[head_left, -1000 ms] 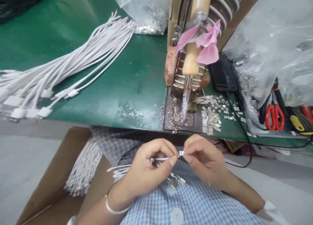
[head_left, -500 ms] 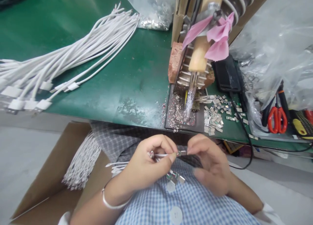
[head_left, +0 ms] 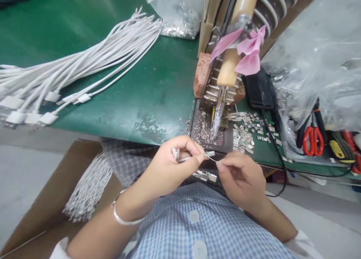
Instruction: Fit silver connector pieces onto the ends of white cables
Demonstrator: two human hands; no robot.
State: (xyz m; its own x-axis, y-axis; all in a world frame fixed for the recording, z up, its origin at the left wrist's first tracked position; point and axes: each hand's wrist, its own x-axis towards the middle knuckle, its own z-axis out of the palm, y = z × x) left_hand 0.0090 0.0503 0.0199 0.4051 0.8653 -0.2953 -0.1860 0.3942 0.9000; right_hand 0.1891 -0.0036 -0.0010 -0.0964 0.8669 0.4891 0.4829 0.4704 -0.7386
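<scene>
My left hand (head_left: 177, 165) is closed around white cables (head_left: 176, 153), whose cut ends stick up beside the thumb. At its fingertips sits a small metal connector (head_left: 210, 153) on one cable end. More connectors (head_left: 207, 175) with bits of green board hang below the fingers. My right hand (head_left: 242, 176) pinches a thin pale wire (head_left: 212, 159) between thumb and forefinger; the wire curves across to the left fingertips, by the connector. Just beyond the hands, a wooden-handled soldering iron (head_left: 221, 101) points down over a dark tray (head_left: 227, 138) strewn with solder specks.
Loose connectors (head_left: 244, 137) lie right of the tray. White USB cables (head_left: 93, 59) are bundled on the green table (head_left: 166, 74). Red-handled pliers (head_left: 313, 140) and plastic bags (head_left: 316, 56) are at the right. A cardboard box (head_left: 34, 214) with cables stands lower left.
My right hand has moved from the connector's tip to pinch the thin wire, its fingers closing. Both hands have risen slightly toward the table edge, and the hanging connectors have shifted up.
</scene>
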